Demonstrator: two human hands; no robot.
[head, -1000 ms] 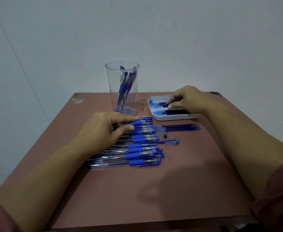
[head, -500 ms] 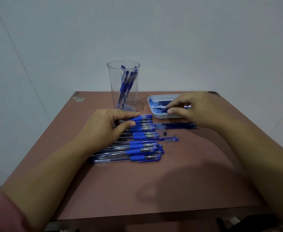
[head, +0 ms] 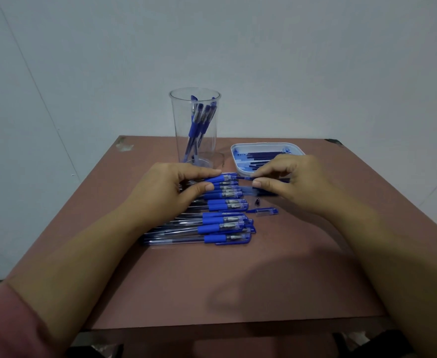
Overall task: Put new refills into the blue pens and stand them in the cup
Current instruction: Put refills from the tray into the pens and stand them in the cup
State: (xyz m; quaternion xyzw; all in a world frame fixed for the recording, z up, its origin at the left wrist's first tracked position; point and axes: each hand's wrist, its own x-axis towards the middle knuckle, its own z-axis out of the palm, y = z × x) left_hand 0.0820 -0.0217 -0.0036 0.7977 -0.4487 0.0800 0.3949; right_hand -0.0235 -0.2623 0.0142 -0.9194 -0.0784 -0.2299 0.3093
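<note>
Table: reddish-brown tabletop point(head: 238, 280).
Done: few pens point(head: 196, 122) stand in clear plastic cup point(head: 180, 140), upper centre.
Remaining: row of blue capped pens point(head: 222, 228) lying mid-frame.
Left hand point(head: 171, 192): grips topmost pen point(head: 218, 179).
Right hand point(head: 292, 182): pinches thin dark refill point(head: 245, 178) beside it.

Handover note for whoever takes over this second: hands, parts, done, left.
Left hand: pinches the far pen of the row on the table.
Right hand: pinches a refill, its end pointing at that pen.
Cup: several finished pens stand inside.
Tray: more refills in it.
Row of pens: lying flat, likely still to do. A loose cap and a small tip lie beside it.
Left: seat this refill, close the pen, stand it in the cup, then work through the row.
</note>
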